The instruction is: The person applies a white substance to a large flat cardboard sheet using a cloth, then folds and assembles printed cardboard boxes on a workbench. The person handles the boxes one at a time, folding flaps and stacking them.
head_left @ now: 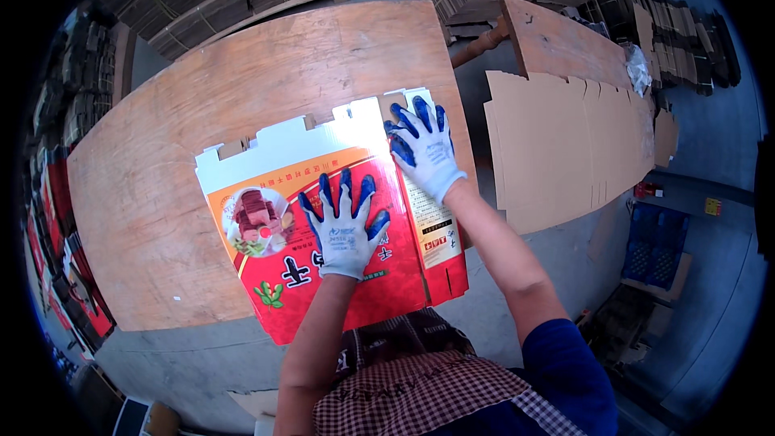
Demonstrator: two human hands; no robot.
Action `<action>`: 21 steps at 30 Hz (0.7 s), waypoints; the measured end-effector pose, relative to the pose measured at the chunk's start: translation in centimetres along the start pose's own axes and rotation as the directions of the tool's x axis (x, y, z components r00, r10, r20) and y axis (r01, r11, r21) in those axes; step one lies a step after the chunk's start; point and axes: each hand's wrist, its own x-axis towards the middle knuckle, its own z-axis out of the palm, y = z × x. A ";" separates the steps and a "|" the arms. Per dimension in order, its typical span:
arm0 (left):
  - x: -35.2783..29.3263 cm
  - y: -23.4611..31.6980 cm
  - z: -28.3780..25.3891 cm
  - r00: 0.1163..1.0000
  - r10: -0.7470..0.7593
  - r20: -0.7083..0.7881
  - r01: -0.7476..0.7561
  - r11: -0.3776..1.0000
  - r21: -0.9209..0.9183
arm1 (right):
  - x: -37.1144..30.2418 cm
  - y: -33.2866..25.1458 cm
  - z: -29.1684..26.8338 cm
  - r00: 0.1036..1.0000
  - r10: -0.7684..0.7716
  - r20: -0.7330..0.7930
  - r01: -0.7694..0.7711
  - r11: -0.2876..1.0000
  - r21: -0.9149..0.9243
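A flat printed cardboard box blank (323, 307), red with yellow and white areas and a food picture, lies on the wooden table (161, 234) in front of me. Both hands wear white gloves with blue-coated fingertips. My left hand (342, 230) rests on the blank's red middle, its fingers spread. Farther right and a little higher, my right hand (428, 149) lies spread over the narrow side panel, near the upper right corner with its cut flaps. Neither hand grips anything. Part of the printing is hidden beneath the gloves.
Plain brown cardboard sheets (557, 145) lie to the right of the table, beside a wooden board (557, 40). Stacked cardboard bundles (202, 0) stand behind the table. Red printed cardboard (60, 194) is piled at the left. A blue plastic crate (655, 242) sits on the right.
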 end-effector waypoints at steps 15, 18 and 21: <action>-0.2 0.2 0.4 1.000 -0.021 0.001 0.021 0.999 0.049 | -18.9 -7.8 -0.1 0.950 0.296 -0.099 -0.287 0.953 0.096; -0.1 0.3 0.2 0.999 -0.035 0.006 0.035 0.999 0.042 | -23.3 -3.6 -0.9 0.926 0.375 -0.044 -0.338 0.875 0.348; -0.1 0.8 -0.1 0.999 -0.034 0.028 0.033 0.999 0.034 | -24.3 5.8 0.3 0.788 0.597 -0.148 -0.592 0.802 0.085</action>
